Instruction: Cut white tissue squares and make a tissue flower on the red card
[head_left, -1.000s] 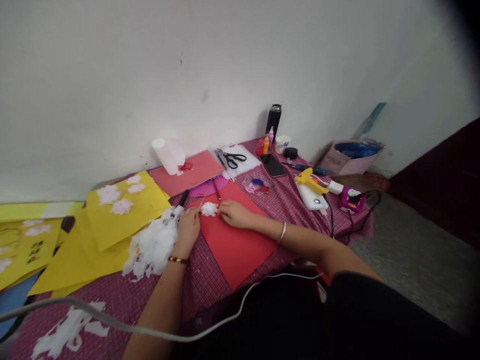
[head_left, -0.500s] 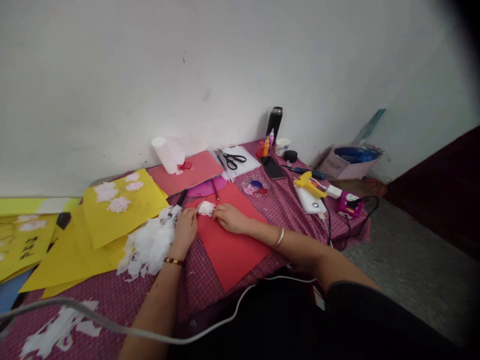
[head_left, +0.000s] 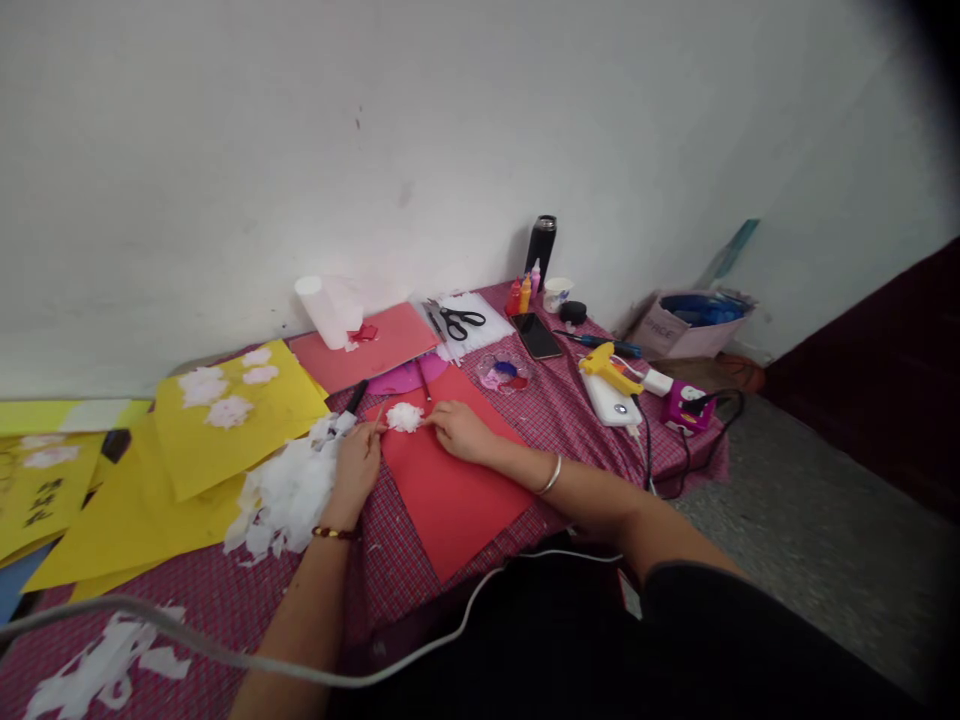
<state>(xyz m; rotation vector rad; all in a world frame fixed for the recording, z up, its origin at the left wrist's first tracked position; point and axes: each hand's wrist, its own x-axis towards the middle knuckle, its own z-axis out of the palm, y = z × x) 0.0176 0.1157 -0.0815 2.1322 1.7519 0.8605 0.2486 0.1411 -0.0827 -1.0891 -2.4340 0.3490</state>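
A small white tissue flower (head_left: 405,416) lies on the far corner of a red paper sheet (head_left: 450,490) on the pink checked cloth (head_left: 555,410). My right hand (head_left: 461,431) rests on the red sheet and pinches the flower's right edge with its fingertips. My left hand (head_left: 356,468) is at the flower's left side, fingers closed around a thin stick (head_left: 379,419) whose tip points at the flower. A heap of white tissue scraps (head_left: 289,490) lies just left of my left hand.
Yellow sheets (head_left: 225,415) with pale flowers lie to the left. Behind are black scissors (head_left: 459,320), a phone (head_left: 538,335), a paint palette (head_left: 502,372), paint bottles (head_left: 519,293) and a black flask (head_left: 540,248). Right: yellow glue gun (head_left: 611,365), white power bank (head_left: 613,400), cardboard box (head_left: 694,315). A white cable (head_left: 225,652) crosses near me.
Both hands stay at the white flower with small finger movements. The view has drifted slightly, so everything sits a little further left in the picture.
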